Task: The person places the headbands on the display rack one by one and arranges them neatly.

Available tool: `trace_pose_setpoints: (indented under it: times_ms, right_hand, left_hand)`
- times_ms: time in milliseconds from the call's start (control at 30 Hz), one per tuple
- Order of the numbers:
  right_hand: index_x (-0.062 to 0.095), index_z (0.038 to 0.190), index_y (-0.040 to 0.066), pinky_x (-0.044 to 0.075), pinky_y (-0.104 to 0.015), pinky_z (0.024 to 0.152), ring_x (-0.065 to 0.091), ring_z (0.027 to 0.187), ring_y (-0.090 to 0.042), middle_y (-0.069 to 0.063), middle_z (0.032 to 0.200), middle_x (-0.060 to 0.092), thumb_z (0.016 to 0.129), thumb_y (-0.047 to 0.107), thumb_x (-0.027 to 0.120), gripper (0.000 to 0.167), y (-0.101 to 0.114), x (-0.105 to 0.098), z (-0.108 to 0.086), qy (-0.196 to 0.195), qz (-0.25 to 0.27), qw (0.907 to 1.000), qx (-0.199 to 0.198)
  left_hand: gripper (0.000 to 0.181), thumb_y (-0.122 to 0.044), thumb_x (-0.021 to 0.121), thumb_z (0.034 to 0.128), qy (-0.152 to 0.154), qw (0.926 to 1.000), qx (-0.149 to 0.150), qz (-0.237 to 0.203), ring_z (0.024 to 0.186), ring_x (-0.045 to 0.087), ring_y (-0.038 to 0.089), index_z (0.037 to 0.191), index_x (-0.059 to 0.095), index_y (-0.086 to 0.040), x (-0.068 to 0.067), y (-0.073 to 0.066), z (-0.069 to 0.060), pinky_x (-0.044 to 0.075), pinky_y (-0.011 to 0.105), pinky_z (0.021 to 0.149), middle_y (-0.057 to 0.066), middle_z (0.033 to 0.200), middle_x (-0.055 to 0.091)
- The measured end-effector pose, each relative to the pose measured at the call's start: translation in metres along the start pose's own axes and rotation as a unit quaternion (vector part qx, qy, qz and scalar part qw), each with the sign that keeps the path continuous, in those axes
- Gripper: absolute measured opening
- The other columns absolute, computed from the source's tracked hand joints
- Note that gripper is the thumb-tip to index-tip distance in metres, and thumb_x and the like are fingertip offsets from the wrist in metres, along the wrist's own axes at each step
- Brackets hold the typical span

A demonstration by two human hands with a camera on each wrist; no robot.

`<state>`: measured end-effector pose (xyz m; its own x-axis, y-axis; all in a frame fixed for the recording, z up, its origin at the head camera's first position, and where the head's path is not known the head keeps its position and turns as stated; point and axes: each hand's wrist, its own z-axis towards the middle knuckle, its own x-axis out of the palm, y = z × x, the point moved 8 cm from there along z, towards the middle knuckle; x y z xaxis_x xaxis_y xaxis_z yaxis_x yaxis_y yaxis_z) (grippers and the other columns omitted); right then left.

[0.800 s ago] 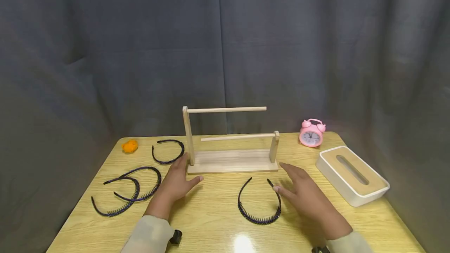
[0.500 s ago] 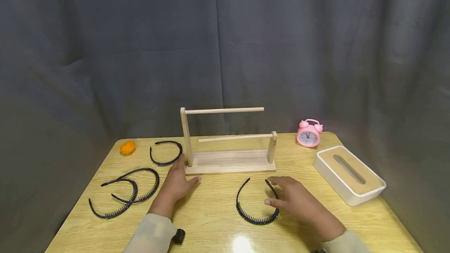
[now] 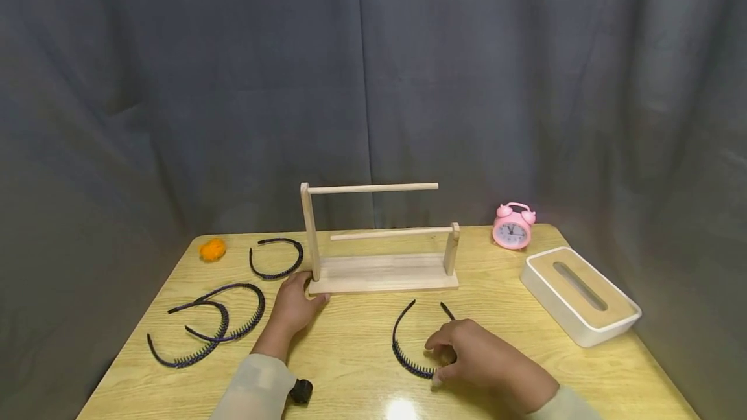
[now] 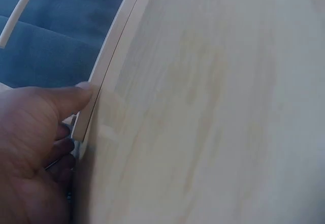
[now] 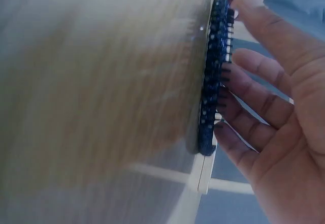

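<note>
My left hand (image 3: 292,308) holds the left front corner of a pale wooden rack (image 3: 382,274) with two horizontal rods. In the left wrist view the thumb (image 4: 76,99) lies on the edge of the base, and the other fingers bend around its end. My right hand (image 3: 481,355) reaches over a dark toothed headband (image 3: 405,360) lying in front of the rack. Its bent fingers and thumb hang around the band with a gap between them in the head view. In the right wrist view the fingertips are close to the headband's teeth (image 5: 216,76); firm contact cannot be made out.
On the left lie two overlapping headbands (image 3: 257,316) and another headband (image 3: 300,258) behind them. An orange fluffy ball (image 3: 213,249) sits at the back left. A pink alarm clock (image 3: 512,229) and a white tissue box (image 3: 548,300) with a wooden lid stand on the right.
My right hand has moved left and down over the front headband, its fingers bending more. My left hand has drawn slightly nearer and closed in on the rack's corner. The rack stays in place.
</note>
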<state>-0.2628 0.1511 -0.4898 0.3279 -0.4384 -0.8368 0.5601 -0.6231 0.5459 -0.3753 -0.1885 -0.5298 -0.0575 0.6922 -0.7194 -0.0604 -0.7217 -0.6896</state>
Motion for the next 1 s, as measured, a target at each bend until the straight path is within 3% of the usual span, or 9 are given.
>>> trace_pose_setpoints:
  times_ms: [333, 700, 867, 1000]
  right_hand:
    - [0.082, 0.097, 0.023, 0.056, -0.017, 0.074, 0.061, 0.081, 0.007, 0.019, 0.090, 0.071, 0.082, 0.028, 0.097, 0.021, 0.005, 0.013, 0.008, 0.036, 0.004, 0.9990, -0.026]
    - [0.085, 0.094, 0.021, 0.057, -0.016, 0.072, 0.060, 0.079, 0.008, 0.019, 0.088, 0.070, 0.089, 0.018, 0.092, 0.010, 0.006, 0.017, 0.008, 0.053, 0.006, 0.9982, -0.027]
    - [0.084, 0.094, 0.023, 0.055, -0.016, 0.070, 0.058, 0.078, 0.008, 0.022, 0.089, 0.067, 0.094, 0.020, 0.089, 0.006, 0.011, 0.014, 0.007, 0.047, 0.015, 0.9981, -0.037]
    - [0.083, 0.097, 0.022, 0.058, -0.019, 0.071, 0.060, 0.081, 0.007, 0.020, 0.092, 0.071, 0.098, 0.018, 0.084, 0.005, 0.016, 0.004, 0.002, 0.014, 0.044, 0.9980, -0.043]
  left_hand:
    - [0.062, -0.025, 0.081, 0.1012, -0.024, 0.9996, -0.016, 0.002, 0.152, 0.045, 0.050, 0.153, 0.059, 0.000, 0.000, 0.004, 0.000, 0.039, 0.066, 0.126, 0.025, 0.160, 0.055]
    - [0.063, -0.025, 0.080, 0.1019, -0.021, 0.9994, -0.026, -0.007, 0.153, 0.044, 0.051, 0.155, 0.058, -0.001, 0.000, 0.007, 0.000, 0.038, 0.066, 0.127, 0.025, 0.161, 0.054]
    - [0.061, -0.024, 0.080, 0.1015, -0.031, 0.9993, -0.019, 0.001, 0.151, 0.046, 0.052, 0.154, 0.060, -0.001, -0.002, 0.006, -0.001, 0.039, 0.066, 0.126, 0.027, 0.159, 0.056]
    - [0.061, -0.026, 0.080, 0.1017, -0.033, 0.9992, -0.021, 0.003, 0.151, 0.046, 0.052, 0.153, 0.060, -0.001, -0.002, 0.006, -0.002, 0.039, 0.067, 0.126, 0.028, 0.159, 0.055]
